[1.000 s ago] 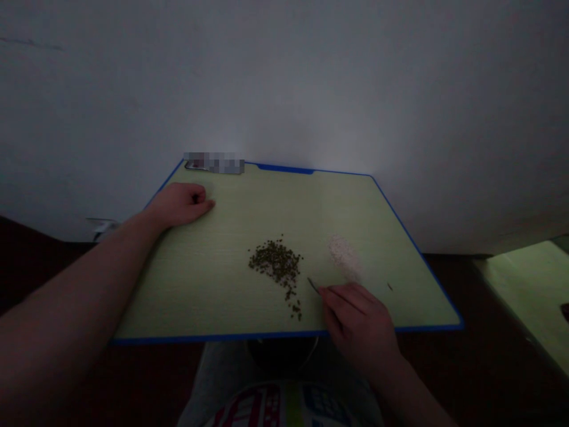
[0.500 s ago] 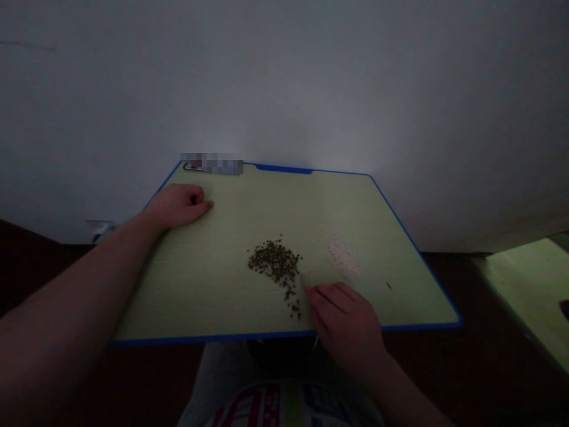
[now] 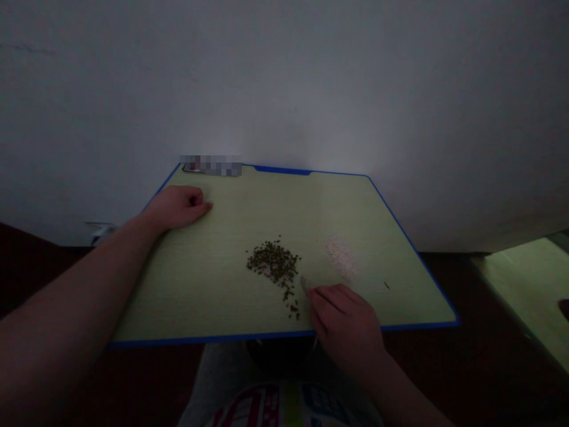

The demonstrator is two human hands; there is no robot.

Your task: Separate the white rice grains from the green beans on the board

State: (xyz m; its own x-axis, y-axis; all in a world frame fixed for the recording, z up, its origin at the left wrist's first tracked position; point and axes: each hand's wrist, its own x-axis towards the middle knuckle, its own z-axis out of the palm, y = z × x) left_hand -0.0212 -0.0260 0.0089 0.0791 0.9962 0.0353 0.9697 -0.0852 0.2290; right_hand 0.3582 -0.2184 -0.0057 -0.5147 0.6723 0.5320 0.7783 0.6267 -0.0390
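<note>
Green board (image 3: 200, 284) with a blue edge: any writing on it?

None I can read; a blurred patch (image 3: 210, 165) covers part of the far edge.

What's lying on it?

Two piles: small dark green beans (image 3: 273, 264) mid-board, pale grains (image 3: 340, 256) to their right, plus one stray dark grain (image 3: 386, 285).

And the hands?

Right hand (image 3: 344, 320) pinches a thin metal tool (image 3: 303, 283) between its fingers, tip just beside the beans; left hand (image 3: 178, 207) rests curled shut near the far corner, nothing showing in it
</note>
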